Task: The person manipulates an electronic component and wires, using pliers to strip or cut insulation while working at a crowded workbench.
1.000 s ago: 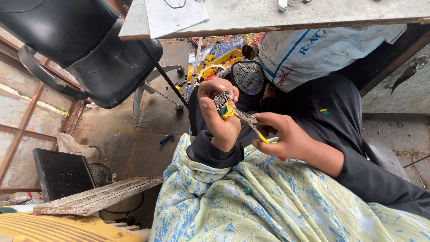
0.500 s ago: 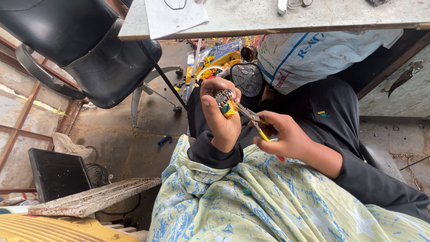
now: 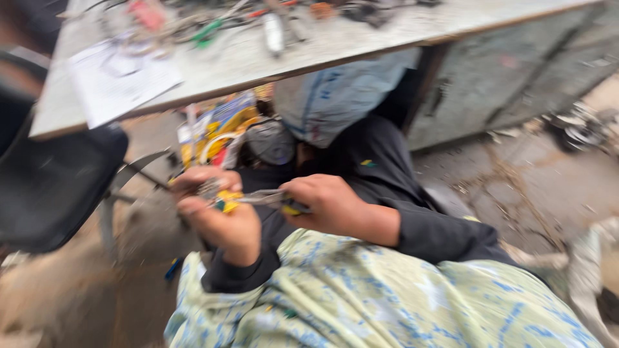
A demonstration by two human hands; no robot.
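The picture is blurred by motion. My left hand [image 3: 216,216] is closed around a small part [image 3: 222,196] of metal and yellow plastic, held up in front of me. My right hand [image 3: 329,206] grips yellow-handled pliers [image 3: 271,198], whose metal jaws reach left to the small part. Both hands hover over my lap, which is covered by a pale yellow cloth with blue print [image 3: 380,296]. Dark sleeves cover both forearms.
A grey worktable [image 3: 271,55] with scattered tools and a sheet of paper stands ahead. A black chair [image 3: 51,180] is at the left. Under the table lie a white and blue sack [image 3: 342,96] and yellow clutter [image 3: 219,129]. The ground at right is dusty concrete.
The view has swung up and to the right, so the tabletop now fills the top. My hands keep the same grip, with the pliers now lying more level against the small part.
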